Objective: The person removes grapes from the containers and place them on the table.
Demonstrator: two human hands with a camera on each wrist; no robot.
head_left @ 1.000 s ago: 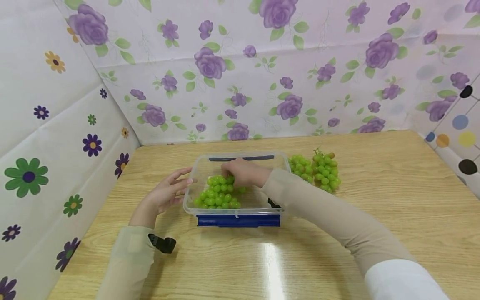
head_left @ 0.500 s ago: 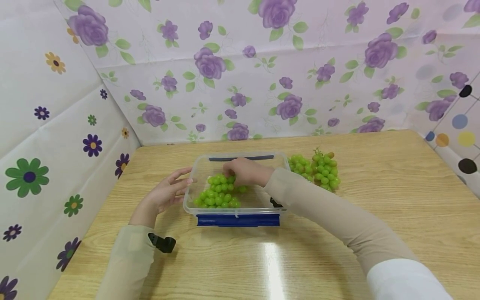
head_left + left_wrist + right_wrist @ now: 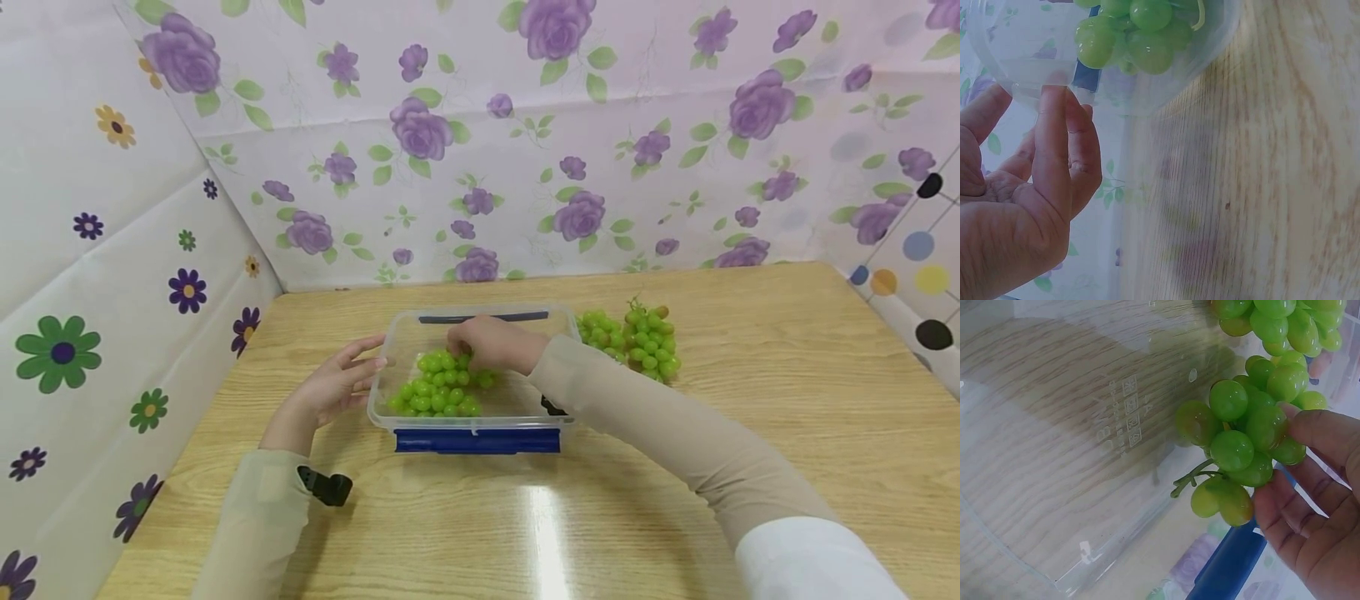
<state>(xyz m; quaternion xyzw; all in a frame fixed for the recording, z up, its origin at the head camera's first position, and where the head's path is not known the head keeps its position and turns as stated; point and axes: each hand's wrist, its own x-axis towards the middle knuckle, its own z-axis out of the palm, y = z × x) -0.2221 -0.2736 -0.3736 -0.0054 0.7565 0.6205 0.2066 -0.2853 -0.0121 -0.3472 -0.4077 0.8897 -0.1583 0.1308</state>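
Right hand (image 3: 487, 343): you are reaching into the clear container (image 3: 472, 417), fingers (image 3: 1310, 434) curling round a bunch of green grapes (image 3: 1241, 434) and gripping it.
Left hand (image 3: 337, 383): you are resting straight fingers (image 3: 1054, 144) against the container's left wall.
Container: sitting mid-counter (image 3: 675, 467).

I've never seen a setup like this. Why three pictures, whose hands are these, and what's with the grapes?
No machine here: a person wears three cameras. The head view looks down at a wooden table. Each wrist view sits close to one hand. The left hand touches the outside of a clear plastic box with straight fingers. The right hand reaches inside it, fingers around a bunch of green grapes. More grapes lie on the table beside the box.
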